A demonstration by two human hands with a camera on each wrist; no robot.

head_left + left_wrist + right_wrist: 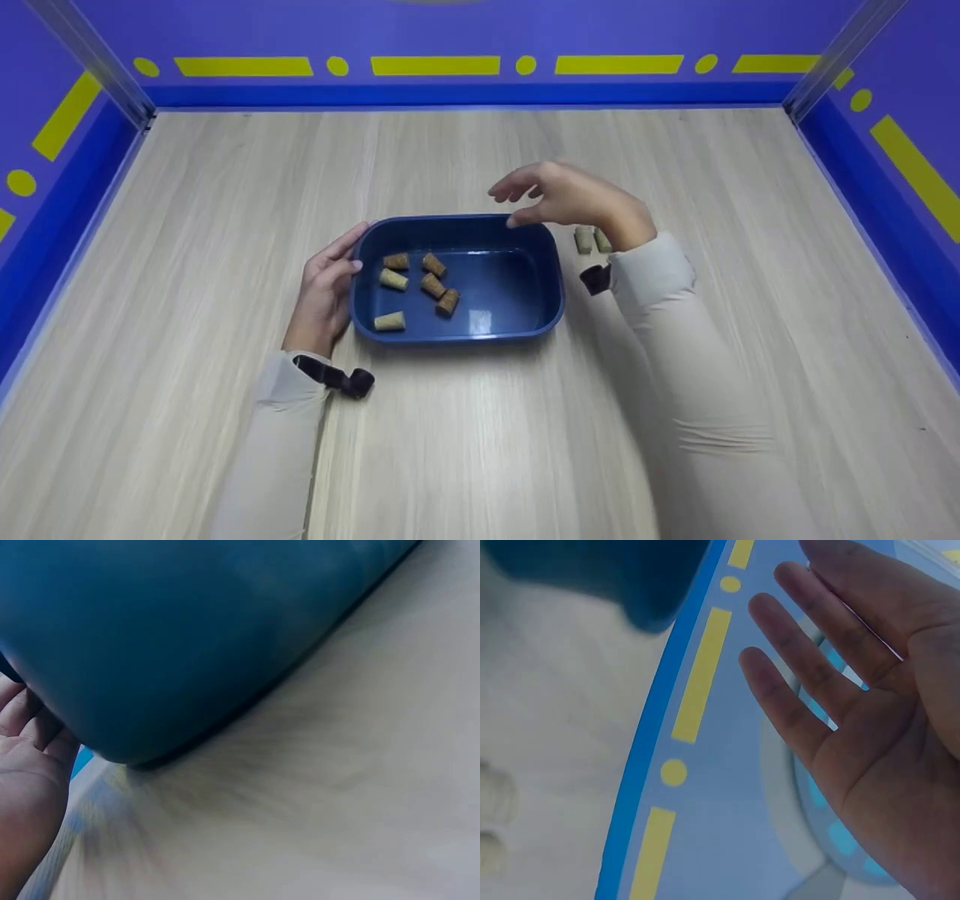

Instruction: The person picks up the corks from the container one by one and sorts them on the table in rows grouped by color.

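A dark blue plastic tub point(457, 339) stands on the table, with several brown corks point(448, 302) and two paler corks point(389, 321) lying in its left half. My left hand point(324, 281) grips the tub's left end, thumb at the rim and fingers along the outer wall. Over the far right part of the rim hovers my right hand point(566, 193), its fingers spread and slightly bent. The right wrist view shows that palm point(885, 757) holding nothing. Two more pale corks point(583, 239) rest on the table right of the tub, below the right wrist.
The wood-grain table point(465, 450) is bounded at the back and sides by blue and purple panels point(465, 95) with yellow marks. Small black wrist cameras point(358, 383) are strapped at both sleeve cuffs.
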